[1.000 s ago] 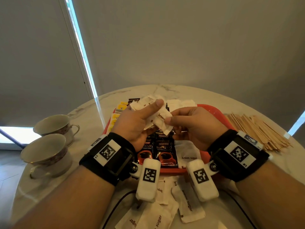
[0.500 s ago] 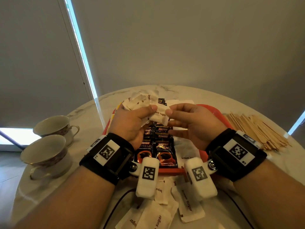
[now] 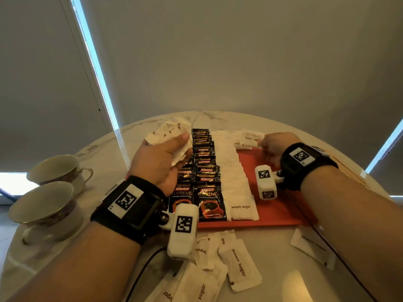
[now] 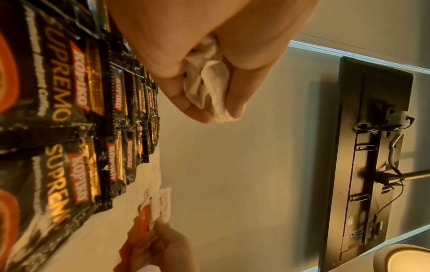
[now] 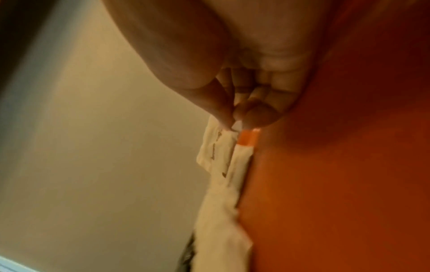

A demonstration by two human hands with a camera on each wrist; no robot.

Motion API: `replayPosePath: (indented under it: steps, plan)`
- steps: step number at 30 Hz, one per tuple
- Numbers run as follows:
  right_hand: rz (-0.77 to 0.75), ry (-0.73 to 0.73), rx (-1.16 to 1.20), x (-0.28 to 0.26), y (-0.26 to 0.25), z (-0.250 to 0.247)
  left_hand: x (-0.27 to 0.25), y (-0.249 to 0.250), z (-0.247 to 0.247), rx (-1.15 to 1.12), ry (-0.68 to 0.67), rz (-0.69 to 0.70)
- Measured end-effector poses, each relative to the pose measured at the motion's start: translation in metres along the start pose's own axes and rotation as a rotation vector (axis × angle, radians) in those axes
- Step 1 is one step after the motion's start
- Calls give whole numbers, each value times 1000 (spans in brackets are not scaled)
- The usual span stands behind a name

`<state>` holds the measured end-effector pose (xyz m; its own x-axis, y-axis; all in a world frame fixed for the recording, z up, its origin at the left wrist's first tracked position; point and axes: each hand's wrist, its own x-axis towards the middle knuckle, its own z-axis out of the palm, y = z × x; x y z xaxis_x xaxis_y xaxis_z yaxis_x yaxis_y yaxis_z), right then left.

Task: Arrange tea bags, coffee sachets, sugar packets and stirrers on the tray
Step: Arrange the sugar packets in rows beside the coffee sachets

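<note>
- Left hand (image 3: 161, 158) grips a bunch of sugar packets (image 3: 168, 134) above the coffee sachets (image 3: 204, 171), at 11 o'clock on the tray (image 3: 272, 205).
- Right hand (image 3: 274, 144) pinches one sugar packet (image 3: 248, 140) at 1 o'clock; the right wrist view shows this pinch.
- Two cups (image 3: 50, 192) stand at 9 o'clock; loose packets (image 3: 218, 269) lie at 6 o'clock.

The head camera looks down over the tray (image 3: 283, 205); both wrist cameras view it closely, sharing its far edge.

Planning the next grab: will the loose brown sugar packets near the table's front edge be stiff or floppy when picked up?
Likely floppy: those the left hand holds look crumpled. The loose packets lie flat, overlapping, so probably light and apt to slide together.
</note>
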<state>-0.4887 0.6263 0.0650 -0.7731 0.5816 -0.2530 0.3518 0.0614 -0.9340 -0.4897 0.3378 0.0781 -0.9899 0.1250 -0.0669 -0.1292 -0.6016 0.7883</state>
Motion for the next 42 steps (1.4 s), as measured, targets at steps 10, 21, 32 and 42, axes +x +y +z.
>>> replayPosePath:
  steps: [10, 21, 32, 42]
  plan:
    - [42, 19, -296, 12, -18, 20, 1, -2, 0, 28, 1, -14]
    - [6, -28, -159, 22, -6, 18, -3, -3, 2, 72, -5, -37]
    - [-107, -254, 74, -43, -26, 31, -14, 2, 8, 181, -105, -235]
    - [-379, -464, 256, -110, -19, 54, -20, 2, 11, 225, -89, -242]
